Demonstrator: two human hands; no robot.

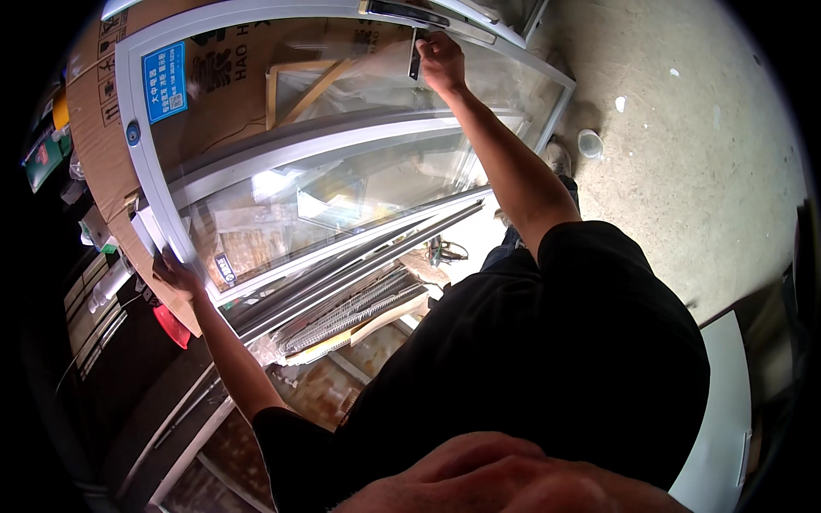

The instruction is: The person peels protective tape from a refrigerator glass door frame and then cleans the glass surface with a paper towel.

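A glass door [141,179] with a pale metal frame lies slanted in front of me, a blue sticker in one corner and a round lock on its side rail. My left hand [177,275] grips the frame's edge near the lower left corner, its fingers partly hidden behind it. Over the far rail, my right hand [442,61] is closed on a thin dark metal strip [415,55], which hangs down over the glass. Close by, a long dark handle-like piece [402,12] sits on the far rail.
Cardboard [98,141] backs the door. Below it lie long dark metal profiles [359,261] and a bundle of thin ridged strips [346,316]. A red object [173,327] is at left. On the concrete floor at right stands a white cup [590,144]; a white panel [723,410] leans lower right.
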